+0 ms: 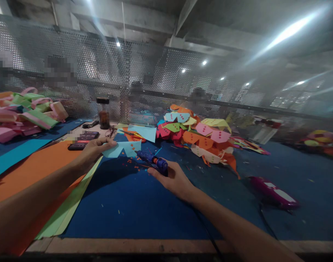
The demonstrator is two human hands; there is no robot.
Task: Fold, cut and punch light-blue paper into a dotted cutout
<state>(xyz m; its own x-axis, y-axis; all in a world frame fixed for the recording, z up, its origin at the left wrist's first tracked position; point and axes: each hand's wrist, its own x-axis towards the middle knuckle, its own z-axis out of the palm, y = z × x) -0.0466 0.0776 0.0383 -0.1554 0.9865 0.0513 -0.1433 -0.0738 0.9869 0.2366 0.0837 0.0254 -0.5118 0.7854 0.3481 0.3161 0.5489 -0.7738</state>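
Note:
My left hand (97, 148) pinches a light blue folded paper piece (123, 148) and holds it just above the blue table mat (133, 203). My right hand (173, 178) is wrapped round a blue glue gun (152, 161), whose nozzle points left toward the paper piece. Small paper scraps lie on the mat under the two.
A pile of coloured folded paper pieces (201, 138) lies at centre right. Orange and green sheets (43, 171) lie on the left beside a phone (83, 141), a dark jar (104, 112) and scissors (133, 135). A purple glue gun (274, 193) lies right. A perforated metal screen stands behind.

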